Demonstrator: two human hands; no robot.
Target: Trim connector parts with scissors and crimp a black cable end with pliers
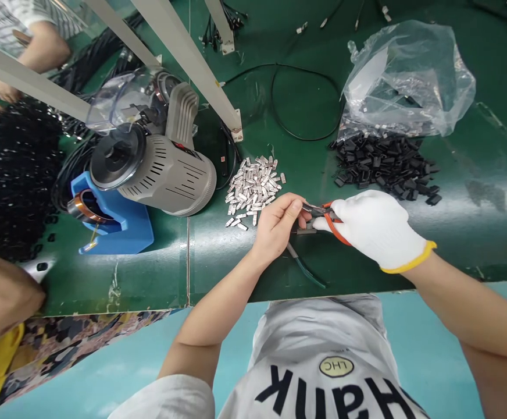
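Observation:
A white work glove with a yellow cuff covers my right hand (369,230), which is closed round the orange handles of small pliers (328,214). The pliers' dark jaws point left, to the fingertips of my bare left hand (277,224). Thumb and fingers of that hand are pinched together at the jaws; what they hold is too small and hidden to name. Just left of it lies a pile of small silver metal connector shells (256,187). Below my hands a thin dark green tool or cable piece with a grey end (308,270) rests on the table.
Black plastic pieces (384,163) lie in a heap at right, before a clear plastic bag (410,87). At left stand a grey machine (166,171) and a blue tape dispenser (122,215). White posts (192,52) rise behind. Other people's arms (44,46) are at far left.

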